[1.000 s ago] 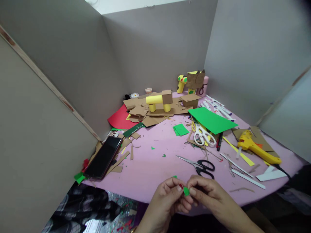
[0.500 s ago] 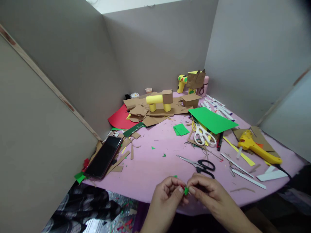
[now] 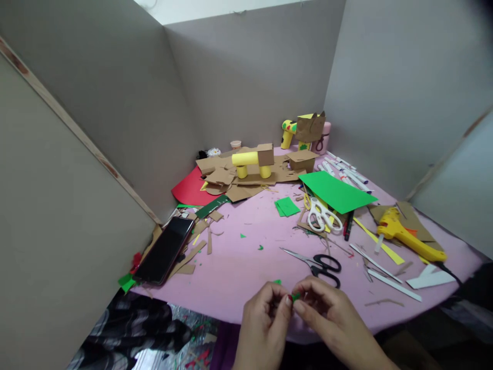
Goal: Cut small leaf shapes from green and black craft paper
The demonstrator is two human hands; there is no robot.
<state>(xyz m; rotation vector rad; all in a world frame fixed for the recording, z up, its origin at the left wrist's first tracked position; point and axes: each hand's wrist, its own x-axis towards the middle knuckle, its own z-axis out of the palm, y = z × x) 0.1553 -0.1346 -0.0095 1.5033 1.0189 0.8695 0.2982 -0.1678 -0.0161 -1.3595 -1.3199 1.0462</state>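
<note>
At the table's front edge my left hand [image 3: 265, 321] and my right hand [image 3: 327, 313] meet, fingertips close together. Between them they pinch a small green paper piece [image 3: 295, 297], mostly covered by the fingers. A bit of red shows at the left fingertips; I cannot tell what it is. Another green scrap [image 3: 278, 281] lies just behind my left hand. Black-handled scissors [image 3: 318, 264] rest beyond my right hand, blades pointing left. Further back are two green paper squares [image 3: 287, 206].
A yellow glue gun [image 3: 410, 236] lies at right, near white strips [image 3: 395, 284]. White scissors [image 3: 323, 215] touch a green sheet [image 3: 337, 190]. A phone [image 3: 165, 250] sits at the left edge among cardboard scraps. A yellow tube figure [image 3: 246, 158] stands on cardboard at the back.
My hands have drawn slightly closer, and the green piece has turned, so less of it shows between the fingertips. The things on the table have stayed put.
</note>
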